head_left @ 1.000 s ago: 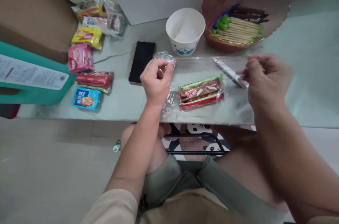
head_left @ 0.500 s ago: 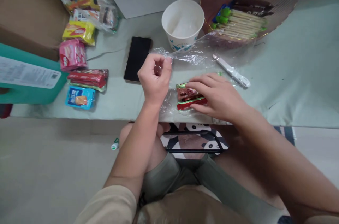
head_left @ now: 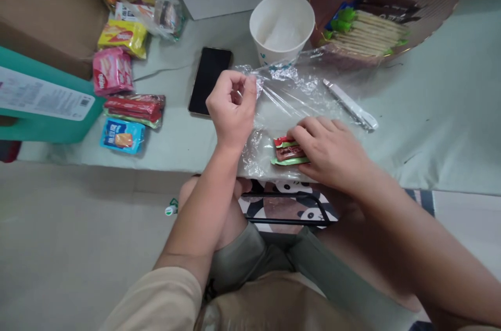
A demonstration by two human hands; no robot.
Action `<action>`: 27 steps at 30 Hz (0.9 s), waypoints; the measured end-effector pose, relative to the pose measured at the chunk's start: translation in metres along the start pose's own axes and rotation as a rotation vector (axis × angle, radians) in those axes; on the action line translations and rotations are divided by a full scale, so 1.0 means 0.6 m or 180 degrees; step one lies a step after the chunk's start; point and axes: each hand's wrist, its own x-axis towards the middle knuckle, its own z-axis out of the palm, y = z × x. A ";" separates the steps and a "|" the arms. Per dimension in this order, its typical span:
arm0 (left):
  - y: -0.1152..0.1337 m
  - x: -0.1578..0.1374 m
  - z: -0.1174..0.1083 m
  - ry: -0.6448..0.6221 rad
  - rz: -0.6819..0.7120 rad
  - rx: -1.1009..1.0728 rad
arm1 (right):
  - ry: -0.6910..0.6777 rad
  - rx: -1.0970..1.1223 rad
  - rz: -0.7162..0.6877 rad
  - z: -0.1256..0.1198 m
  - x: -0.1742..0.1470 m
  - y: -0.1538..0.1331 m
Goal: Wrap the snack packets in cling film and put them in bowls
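Seated at the low tabletop [head_left: 430, 127], we pinch a corner of the clear plastic wrap [head_left: 289, 98] in our left hand [head_left: 231, 106], fingers curled shut on the film and lifting it, which keeps the sheet taut and raised above what lies on it. Our right hand [head_left: 332, 151] lies flat, fingers loosely closed over a small stack of snack bars [head_left: 287, 152] in red, brown and green wrappers, pressing them down on the wrap near the tabletop's front edge so they stay bundled. Just beyond, a slim white pen-like tool [head_left: 350, 106] rests on the far side of the film. A white paper cup [head_left: 282, 25] with a blue pattern stands behind it, beside a reddish dish [head_left: 438, 12] holding more long bars. To the left lie a dark phone [head_left: 209, 80] and loose snack packets [head_left: 117, 70] in pink, yellow, red and blue; their printing is too small to read. A teal box [head_left: 43, 106] carries a white label with a code square, its text illegible.
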 end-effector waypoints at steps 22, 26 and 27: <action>0.007 0.031 -0.022 0.0392 -0.0167 -0.0036 | 0.0221 0.1125 0.0124 -0.024 -0.031 0.009; 0.003 0.041 -0.029 0.0538 -0.0222 -0.0083 | 0.0730 0.3162 0.0784 -0.035 -0.044 0.042; 0.002 0.042 -0.031 0.0545 -0.0238 -0.0102 | 0.1016 0.3635 0.1039 -0.033 -0.046 0.052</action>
